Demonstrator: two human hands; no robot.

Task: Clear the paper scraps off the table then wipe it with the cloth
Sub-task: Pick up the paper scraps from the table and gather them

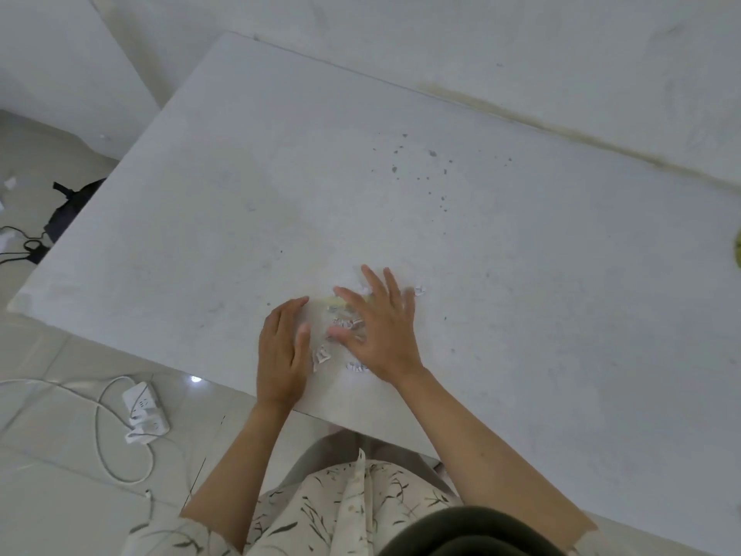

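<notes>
From the head camera, the paper scraps (pixel 341 327) lie in a small loose heap on the white table (pixel 521 274), close to its near edge and between the two hands; a stray bit sits just beyond the right fingers, and two more pieces lie nearer the edge; they look very light, thin and limp, likely to flutter or slide at a touch, so I judge that pinching single bits would be slow and that raking them together with flat palms, then cupping the heap from both sides, suits them better; the left hand (pixel 280 351) stands on its edge beside the heap, fingers straight and grasping nothing; the right hand (pixel 381 327) is spread flat over the scraps, fingers splayed, pressing or sweeping rather than gripping; dark specks (pixel 421 166) dot the table farther back, well apart from the heap, work for the wiping step; a yellow-green thing (pixel 737 250) shows at the right border, too cut off to name, possibly the cloth; on the floor to the left lie a white power strip (pixel 144 411) with its cable and a dark bag (pixel 72 206); nothing on the table blocks the hands, though the near edge is close enough that scraps could spill over it.
</notes>
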